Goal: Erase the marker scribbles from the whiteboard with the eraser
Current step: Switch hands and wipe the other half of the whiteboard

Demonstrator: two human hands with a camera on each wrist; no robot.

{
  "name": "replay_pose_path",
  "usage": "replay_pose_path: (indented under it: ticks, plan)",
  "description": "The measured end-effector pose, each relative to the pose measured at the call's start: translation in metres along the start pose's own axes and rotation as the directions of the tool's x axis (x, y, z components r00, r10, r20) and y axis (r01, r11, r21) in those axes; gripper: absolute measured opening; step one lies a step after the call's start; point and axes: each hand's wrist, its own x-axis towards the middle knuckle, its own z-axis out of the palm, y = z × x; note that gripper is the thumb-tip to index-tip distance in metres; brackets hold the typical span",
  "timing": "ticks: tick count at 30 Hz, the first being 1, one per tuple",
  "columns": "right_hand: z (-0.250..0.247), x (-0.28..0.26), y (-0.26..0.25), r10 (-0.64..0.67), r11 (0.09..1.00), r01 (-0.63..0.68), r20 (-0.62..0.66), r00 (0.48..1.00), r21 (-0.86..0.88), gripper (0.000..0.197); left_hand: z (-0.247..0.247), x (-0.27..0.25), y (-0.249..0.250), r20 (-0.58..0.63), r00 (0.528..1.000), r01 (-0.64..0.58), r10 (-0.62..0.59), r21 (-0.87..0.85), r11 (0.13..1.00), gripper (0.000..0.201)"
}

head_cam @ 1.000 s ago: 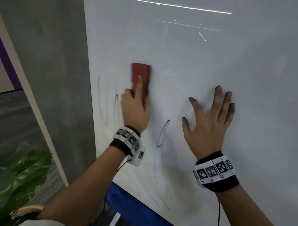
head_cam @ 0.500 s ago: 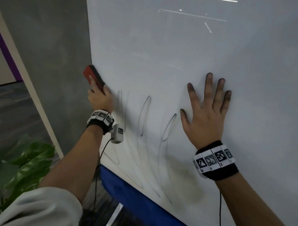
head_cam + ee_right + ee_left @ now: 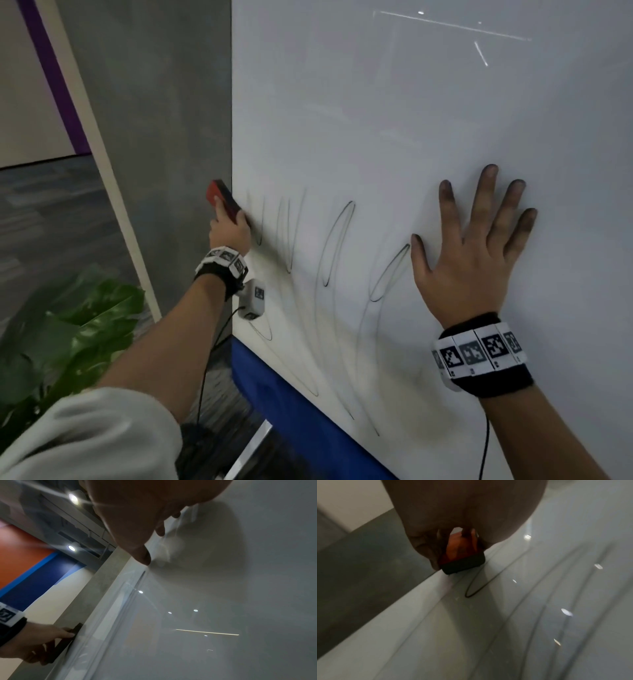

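A red eraser (image 3: 222,199) with a dark felt face (image 3: 462,566) sits at the whiteboard's left edge. My left hand (image 3: 228,230) grips it there, felt against the board (image 3: 394,137). Thin black marker loops (image 3: 337,243) run across the board's lower half, from beside the eraser to my right hand (image 3: 479,236). That hand lies flat on the board with fingers spread and smudged dark at the tips. In the right wrist view the left hand (image 3: 34,641) and the eraser's edge (image 3: 68,641) show at the board's rim.
A grey wall panel (image 3: 147,137) borders the board on the left. A blue panel (image 3: 298,411) runs under the board's bottom edge. A green leafy plant (image 3: 68,335) stands at the lower left on grey carpet. A cable hangs from each wristband.
My left hand has swept the eraser from the board's middle to its left edge and stays there. The right hand stays flat on the board.
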Motion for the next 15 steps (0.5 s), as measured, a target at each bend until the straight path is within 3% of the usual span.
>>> replay_pose_path:
  ticks: [2, 3, 6, 8, 10, 13, 15]
  plan:
    - [0.002, -0.001, -0.001, 0.003, 1.0, -0.003, -0.004, 1.0, -0.004, 0.072, 0.007, -0.016, 0.008, -0.052, 0.987, -0.154, 0.152, -0.028, 0.988, 0.07]
    - [0.001, -0.001, -0.001, 0.005, 1.0, -0.005, -0.004, 1.0, -0.006, 0.072, 0.012, -0.028, 0.016, -0.095, 0.959, -0.272, 0.267, -0.044, 0.961, 0.071]
    - [0.002, -0.001, -0.003, 0.013, 1.0, -0.013, -0.008, 1.0, -0.003, 0.072, 0.031, -0.075, 0.043, -0.134, 0.808, -0.58, 0.574, -0.002, 0.815, 0.071]
    - [0.004, 0.0, -0.003, 0.017, 1.0, -0.017, -0.005, 1.0, -0.004, 0.071, 0.035, -0.082, 0.045, -0.142, 0.767, -0.628, 0.625, 0.031, 0.778, 0.069]
    - [0.004, -0.001, -0.001, 0.009, 1.0, -0.009, 0.003, 1.0, -0.008, 0.071, 0.038, -0.07, 0.032, -0.164, 0.818, -0.554, 0.551, 0.037, 0.832, 0.069]
    - [0.003, 0.0, 0.0, -0.003, 1.0, 0.003, 0.017, 1.0, -0.028, 0.072, 0.038, -0.05, 0.006, -0.171, 0.942, -0.298, 0.288, -0.035, 0.954, 0.071]
    - [0.002, -0.002, -0.001, -0.012, 0.999, 0.012, 0.021, 1.0, -0.029, 0.074, 0.036, -0.049, 0.003, -0.151, 0.97, -0.202, 0.192, -0.06, 0.977, 0.069]
